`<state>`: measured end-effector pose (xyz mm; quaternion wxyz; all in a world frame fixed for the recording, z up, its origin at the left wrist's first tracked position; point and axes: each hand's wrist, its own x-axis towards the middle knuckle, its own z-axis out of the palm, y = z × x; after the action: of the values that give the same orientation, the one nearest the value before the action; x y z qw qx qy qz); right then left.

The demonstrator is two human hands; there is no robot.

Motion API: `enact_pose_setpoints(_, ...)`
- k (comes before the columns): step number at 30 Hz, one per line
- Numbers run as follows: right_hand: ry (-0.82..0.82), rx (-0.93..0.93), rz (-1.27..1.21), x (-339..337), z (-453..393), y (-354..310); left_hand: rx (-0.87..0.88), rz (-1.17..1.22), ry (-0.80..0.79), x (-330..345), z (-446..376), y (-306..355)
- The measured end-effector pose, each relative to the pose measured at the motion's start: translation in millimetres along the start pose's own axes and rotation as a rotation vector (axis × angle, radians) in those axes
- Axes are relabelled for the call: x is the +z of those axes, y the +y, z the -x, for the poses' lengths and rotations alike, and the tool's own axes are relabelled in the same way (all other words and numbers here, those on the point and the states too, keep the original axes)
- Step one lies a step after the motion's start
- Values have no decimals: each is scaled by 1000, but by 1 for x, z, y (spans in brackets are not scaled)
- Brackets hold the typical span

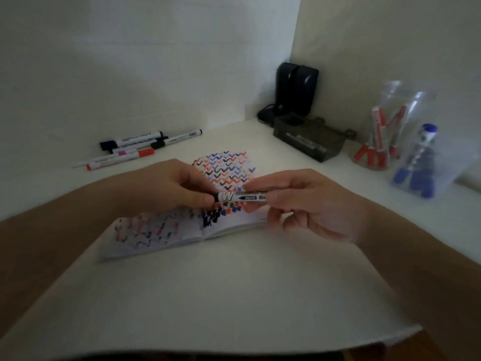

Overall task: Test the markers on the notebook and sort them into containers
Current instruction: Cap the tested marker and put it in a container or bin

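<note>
The picture is dim and blurred toward its edges, and print on the marker [240,197] cannot be read. At far right, a clear container [390,121] holds red markers [376,142]; a nearer clear one [426,162] holds blue markers [413,178]. A dark tray [312,142] sits behind; its contents are unclear. Above an open notebook [182,230] covered in red, blue and black zigzags, the left hand [166,186] pinches the black cap end of a white marker while the right hand [307,201] fingers curl round its barrel. Loose markers [135,149] lie at the counter [234,295] back left.
</note>
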<state>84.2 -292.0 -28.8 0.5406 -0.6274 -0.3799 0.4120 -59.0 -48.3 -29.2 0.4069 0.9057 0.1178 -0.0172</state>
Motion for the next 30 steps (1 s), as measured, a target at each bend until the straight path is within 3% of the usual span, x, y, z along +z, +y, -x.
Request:
enact_pose_setpoints(5, 291, -216, 720, -20, 111, 28, 345, -392, 174, 63, 32, 76)
enact_pose_setpoints(8, 437, -243, 686, -24, 197, 45, 543, -401, 133, 128, 45, 120)
enact_pose_setpoints(12, 481, -143, 712, -32, 296, 83, 751, -379, -17, 238, 59, 159)
enact_pose_setpoints(14, 518, -2, 698, -36, 331, 112, 741, -363, -146, 293, 57, 166)
enact_pose_setpoints(18, 570, 388, 777, -44, 357, 210, 496, -390, -409, 391, 14, 142)
enact_pose_setpoints(20, 548, 495, 839, -43, 352, 257, 394, -424, -483, 428, -5, 123)
enact_pose_setpoints(26, 595, 584, 957, -58, 344, 315, 279, -507, -522, 459, -18, 112)
enact_pose_setpoints(30, 686, 549, 1058, -73, 353, 293, 445, -347, -626, 407, 11, 156)
